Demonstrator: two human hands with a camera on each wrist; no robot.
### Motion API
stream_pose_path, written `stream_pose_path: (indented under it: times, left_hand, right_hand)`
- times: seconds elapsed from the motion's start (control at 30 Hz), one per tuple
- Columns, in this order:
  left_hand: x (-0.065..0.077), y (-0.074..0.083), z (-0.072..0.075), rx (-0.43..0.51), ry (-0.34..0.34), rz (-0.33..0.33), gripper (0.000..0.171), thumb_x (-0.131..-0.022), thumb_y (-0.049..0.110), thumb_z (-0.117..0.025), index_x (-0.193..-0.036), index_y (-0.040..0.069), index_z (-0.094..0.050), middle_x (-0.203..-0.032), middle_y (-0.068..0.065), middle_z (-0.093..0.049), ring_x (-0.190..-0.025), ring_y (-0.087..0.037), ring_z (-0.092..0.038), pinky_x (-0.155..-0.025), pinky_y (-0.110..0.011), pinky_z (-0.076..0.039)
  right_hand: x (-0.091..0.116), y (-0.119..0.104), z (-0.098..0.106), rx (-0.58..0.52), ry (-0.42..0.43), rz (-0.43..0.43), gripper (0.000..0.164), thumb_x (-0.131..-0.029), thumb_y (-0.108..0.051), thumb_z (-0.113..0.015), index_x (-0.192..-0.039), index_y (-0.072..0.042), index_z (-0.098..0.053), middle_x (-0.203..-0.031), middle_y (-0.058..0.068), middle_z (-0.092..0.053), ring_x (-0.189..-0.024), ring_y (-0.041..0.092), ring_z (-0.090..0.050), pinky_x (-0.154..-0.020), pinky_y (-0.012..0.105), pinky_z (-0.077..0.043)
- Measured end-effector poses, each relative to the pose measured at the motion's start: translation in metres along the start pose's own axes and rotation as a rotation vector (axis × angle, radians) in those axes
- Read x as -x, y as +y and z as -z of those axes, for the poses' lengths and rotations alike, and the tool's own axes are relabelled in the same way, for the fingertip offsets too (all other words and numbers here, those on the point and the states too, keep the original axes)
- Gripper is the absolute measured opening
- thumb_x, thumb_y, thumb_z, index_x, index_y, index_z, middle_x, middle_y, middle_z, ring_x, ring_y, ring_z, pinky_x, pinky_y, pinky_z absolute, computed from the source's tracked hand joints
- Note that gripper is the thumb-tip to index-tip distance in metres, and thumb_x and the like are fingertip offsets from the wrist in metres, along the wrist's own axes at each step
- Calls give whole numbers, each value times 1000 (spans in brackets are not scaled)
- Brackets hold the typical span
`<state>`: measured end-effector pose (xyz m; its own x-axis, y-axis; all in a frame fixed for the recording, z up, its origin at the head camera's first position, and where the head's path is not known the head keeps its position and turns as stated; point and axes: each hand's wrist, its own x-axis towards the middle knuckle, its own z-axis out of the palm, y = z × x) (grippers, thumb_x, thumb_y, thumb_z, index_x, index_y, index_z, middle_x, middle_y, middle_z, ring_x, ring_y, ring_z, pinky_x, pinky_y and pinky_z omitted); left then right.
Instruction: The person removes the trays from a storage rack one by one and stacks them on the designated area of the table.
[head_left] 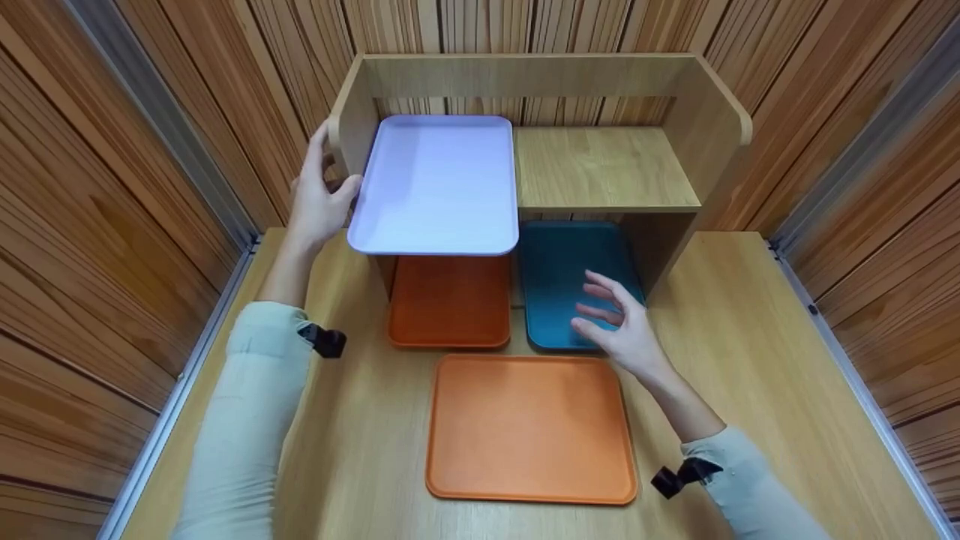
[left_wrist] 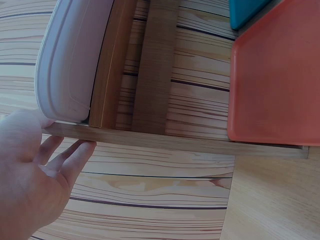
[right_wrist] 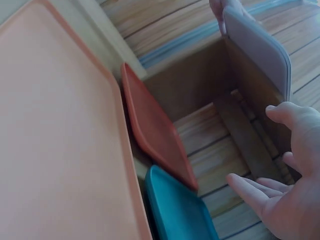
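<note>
My left hand (head_left: 319,199) is at the left side panel of a wooden shelf (head_left: 607,169), its fingers along the outer face and its thumb by the edge of a lavender tray (head_left: 442,184). In the left wrist view, the fingertips (left_wrist: 82,150) meet the panel, while the tray's corner partly hides the thumb. That tray lies on the upper board, its front end jutting out. Relaxed and holding nothing, my right hand (head_left: 622,326) hovers in front of the lower right compartment, overlapping a teal tray (head_left: 574,277) in the head view.
A red-orange tray (head_left: 450,304) sits in the lower left compartment, beside the teal one. Nearer me, an orange tray (head_left: 529,427) lies crosswise on the wooden table (head_left: 367,450). Wood-patterned walls with metal edge strips (head_left: 847,360) enclose both sides.
</note>
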<state>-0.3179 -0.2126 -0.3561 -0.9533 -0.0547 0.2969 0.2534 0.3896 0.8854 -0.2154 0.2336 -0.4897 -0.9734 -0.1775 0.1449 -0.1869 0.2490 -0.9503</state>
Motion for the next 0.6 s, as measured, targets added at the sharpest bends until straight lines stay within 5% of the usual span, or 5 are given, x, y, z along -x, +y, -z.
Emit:
stream_pose_path:
  times: [0.27,0.6]
  left_hand:
    - [1,2,1,-13,7,-13,83,-113,5,-58,-182,24,-17,-183,-21,-33,-165,-44,-47,-132,-63,-48]
    - [1,2,1,-25,4,-3,82,-114,5,-57,-182,26,-17,-184,-22,-31,-166,-45,-45,-133,-64,-47]
  right_hand:
    - [-9,-17,-24,-78,72,-2,79,-108,-9,-75,-176,-15,-36,-172,19,-51,-155,44,-61,-108,23,-65]
    - [-19,-31,-52,-237,27,-26,86,-110,-9,-71,-180,-22,-23,-176,15,-45,-159,40,-55,-109,27,-66]
